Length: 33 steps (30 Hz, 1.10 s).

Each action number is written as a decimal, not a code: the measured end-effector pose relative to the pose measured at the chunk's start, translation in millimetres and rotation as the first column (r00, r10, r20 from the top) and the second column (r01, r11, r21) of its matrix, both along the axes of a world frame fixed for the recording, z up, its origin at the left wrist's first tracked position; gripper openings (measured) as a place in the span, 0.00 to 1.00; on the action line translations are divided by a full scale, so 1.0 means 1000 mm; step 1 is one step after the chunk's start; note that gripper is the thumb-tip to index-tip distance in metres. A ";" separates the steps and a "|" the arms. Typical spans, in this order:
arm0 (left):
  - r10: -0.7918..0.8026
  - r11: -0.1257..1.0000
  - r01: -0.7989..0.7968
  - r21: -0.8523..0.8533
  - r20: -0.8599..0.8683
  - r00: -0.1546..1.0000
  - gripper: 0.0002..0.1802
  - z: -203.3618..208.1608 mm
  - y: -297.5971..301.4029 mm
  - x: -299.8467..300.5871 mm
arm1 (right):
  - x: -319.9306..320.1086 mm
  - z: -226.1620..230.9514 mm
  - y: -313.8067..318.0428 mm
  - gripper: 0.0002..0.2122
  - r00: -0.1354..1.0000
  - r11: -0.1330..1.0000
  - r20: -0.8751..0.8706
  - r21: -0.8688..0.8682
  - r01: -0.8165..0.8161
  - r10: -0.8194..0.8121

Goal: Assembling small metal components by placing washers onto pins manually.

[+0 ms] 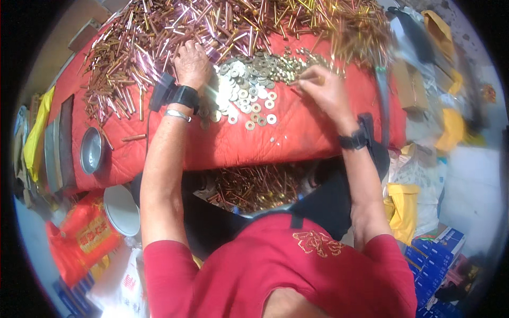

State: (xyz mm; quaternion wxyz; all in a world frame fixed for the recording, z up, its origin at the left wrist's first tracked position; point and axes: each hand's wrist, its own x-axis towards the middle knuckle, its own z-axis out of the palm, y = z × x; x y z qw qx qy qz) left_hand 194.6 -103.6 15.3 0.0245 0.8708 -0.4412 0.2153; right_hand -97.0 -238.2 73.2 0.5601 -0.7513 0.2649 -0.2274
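Observation:
My left hand [192, 64] is at the edge of a large heap of copper-coloured metal rods [154, 32], its fingers curled down among them. Those fingertips are hidden, so what they grip does not show. To the right of it, flat round washers [244, 90] lie in a loose pile on a red padded cover [228, 146]. Small brass-coloured nuts [289, 69] are spread beyond the washers' right side. Beside these nuts my right hand [324, 90] has thumb and fingers pinched together; anything between them is too small to make out.
A metal bowl [91, 150] and a single rod [133, 138] lie on the cover's left. More rods [254, 185] fill a container below the front edge. A red bag [85, 236] is at lower left, blue boxes [435, 259] at lower right, a yellow bag [401, 209] above them.

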 end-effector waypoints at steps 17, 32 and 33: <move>-0.710 0.482 -0.727 -0.489 -0.705 0.003 0.07 0.007 0.088 0.006 | -0.030 -0.008 0.058 0.07 0.930 0.693 -0.324 -0.630 -0.351 0.176; -0.945 0.327 -0.921 -0.211 -0.082 -0.317 0.12 0.012 0.110 -0.088 | 0.059 0.016 0.075 0.07 0.532 0.254 -0.847 -0.519 -0.816 -0.022; -0.946 0.323 -0.922 -0.216 -0.098 -0.308 0.13 0.007 0.110 -0.093 | 0.063 0.019 0.077 0.08 0.501 0.248 -0.865 -0.488 -0.837 -0.010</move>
